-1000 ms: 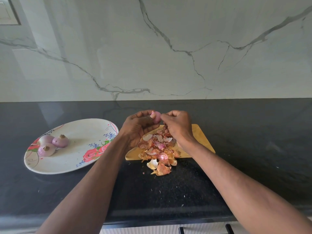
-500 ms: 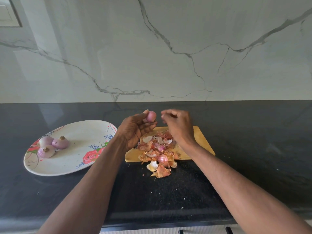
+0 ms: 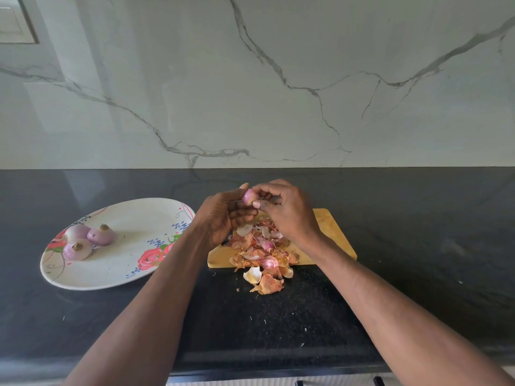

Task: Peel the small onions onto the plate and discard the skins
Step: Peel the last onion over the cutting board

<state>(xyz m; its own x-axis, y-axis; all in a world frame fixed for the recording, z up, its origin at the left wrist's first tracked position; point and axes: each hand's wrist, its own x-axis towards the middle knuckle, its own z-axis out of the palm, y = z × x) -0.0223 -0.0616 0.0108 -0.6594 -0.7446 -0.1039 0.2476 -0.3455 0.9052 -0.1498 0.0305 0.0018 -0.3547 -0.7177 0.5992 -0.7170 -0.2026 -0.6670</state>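
Head view: my left hand [image 3: 223, 215] holds a small onion [image 3: 249, 196] above the cutting board [image 3: 331, 229], my right hand [image 3: 284, 210] pinching its skin. Three peeled onions [image 3: 89, 240] sit on the plate [image 3: 133, 218]; skins [image 3: 262, 252] litter board and worktop [image 3: 418, 246], undiscarded.

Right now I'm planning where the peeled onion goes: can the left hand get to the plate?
Probably yes: the left hand, holding the onion, has bare counter between it and the plate.
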